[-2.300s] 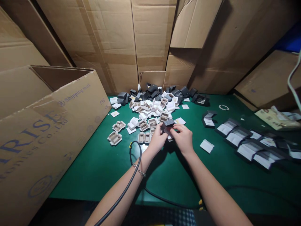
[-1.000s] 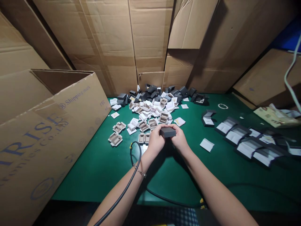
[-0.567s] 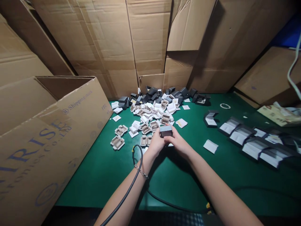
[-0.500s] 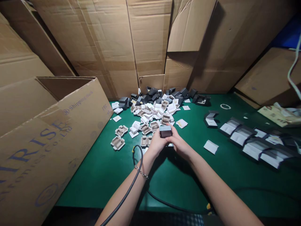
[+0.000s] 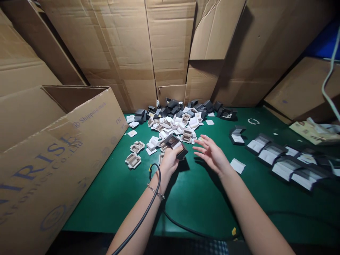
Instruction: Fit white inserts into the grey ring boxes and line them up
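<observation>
My left hand (image 5: 170, 158) grips a small black hinged box (image 5: 173, 140), its lid raised and a pale lining showing inside. To its right, my right hand (image 5: 211, 153) is empty, fingers spread above the green table. Ahead of both hands lies a heap of folded white and grey card inserts (image 5: 170, 124). Behind that heap, dark small boxes (image 5: 174, 106) are piled against the cardboard. Two card inserts (image 5: 133, 160) lie apart, left of my left hand.
A large printed carton (image 5: 79, 141) stands open at the left. Several open black boxes with white linings (image 5: 285, 169) sit in rows at the right, near a loose white card (image 5: 237, 165). A black cable (image 5: 156, 194) crosses my left forearm. Cardboard sheets (image 5: 170, 46) wall the back.
The box held in both hands was closed; now its lid is up and only my left hand holds it, slightly to the left. My right hand has let go and moved right.
</observation>
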A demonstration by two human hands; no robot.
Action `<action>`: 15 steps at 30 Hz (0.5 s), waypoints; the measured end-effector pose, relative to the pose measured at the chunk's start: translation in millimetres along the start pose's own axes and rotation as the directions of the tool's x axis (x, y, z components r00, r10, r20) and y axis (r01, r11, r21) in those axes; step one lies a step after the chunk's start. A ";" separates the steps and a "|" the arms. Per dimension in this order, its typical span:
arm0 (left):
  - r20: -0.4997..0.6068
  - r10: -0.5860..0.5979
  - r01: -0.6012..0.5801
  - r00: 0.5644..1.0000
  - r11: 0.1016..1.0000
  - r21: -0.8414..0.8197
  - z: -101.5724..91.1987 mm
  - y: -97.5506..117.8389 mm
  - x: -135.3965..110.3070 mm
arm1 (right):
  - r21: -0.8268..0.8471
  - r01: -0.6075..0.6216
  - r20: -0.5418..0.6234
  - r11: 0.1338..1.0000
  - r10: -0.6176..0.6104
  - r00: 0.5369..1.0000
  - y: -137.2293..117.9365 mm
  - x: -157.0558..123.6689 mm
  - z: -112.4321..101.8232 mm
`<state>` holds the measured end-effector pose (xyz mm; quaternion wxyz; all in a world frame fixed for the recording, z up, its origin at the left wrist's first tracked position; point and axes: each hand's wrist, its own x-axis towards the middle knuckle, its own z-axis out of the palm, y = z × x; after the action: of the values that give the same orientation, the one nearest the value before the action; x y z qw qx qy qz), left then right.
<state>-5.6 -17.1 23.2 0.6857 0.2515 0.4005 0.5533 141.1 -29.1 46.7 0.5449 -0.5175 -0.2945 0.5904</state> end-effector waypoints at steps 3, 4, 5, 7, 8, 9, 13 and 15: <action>0.001 -0.043 0.043 0.999 0.999 -0.028 2.4 3.1 -2.3 | -0.075 0.119 -0.148 0.990 -0.129 0.981 -3.4 6.8 -6.1; 0.009 -0.053 0.053 0.999 0.998 -0.029 3.5 3.8 -3.1 | -0.106 0.132 -0.169 0.986 -0.149 0.974 -1.7 8.6 -6.0; 0.023 -0.061 0.061 0.998 0.998 -0.027 4.4 4.2 -3.9 | -0.131 0.133 -0.173 0.983 -0.154 0.973 1.3 9.9 -4.8; 0.055 -0.072 0.073 0.996 0.997 -0.031 5.4 3.6 -4.5 | -0.162 0.120 -0.143 0.980 -0.143 0.979 9.4 10.9 -0.2; 0.063 -0.073 0.076 0.995 0.996 -0.038 5.4 2.5 -4.3 | -0.172 0.117 -0.115 0.978 -0.138 0.984 13.6 10.5 2.7; 0.066 -0.067 0.070 0.996 0.997 -0.045 5.0 1.0 -3.9 | -0.176 0.118 -0.083 0.977 -0.134 0.988 17.4 9.7 5.4; 0.075 0.008 -0.006 0.997 1.000 -0.017 3.1 -6.3 -2.3 | -0.154 0.150 0.060 0.977 -0.142 0.988 24.9 4.0 12.1; 0.121 0.033 -0.037 0.992 0.999 0.030 3.5 -8.6 -3.1 | -0.151 0.181 0.143 0.972 -0.160 0.977 25.1 2.1 12.5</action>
<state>1.9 -21.9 19.2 0.6947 0.3022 0.3629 0.5426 121.2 -30.2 26.9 0.5290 -0.4938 -0.4201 0.5476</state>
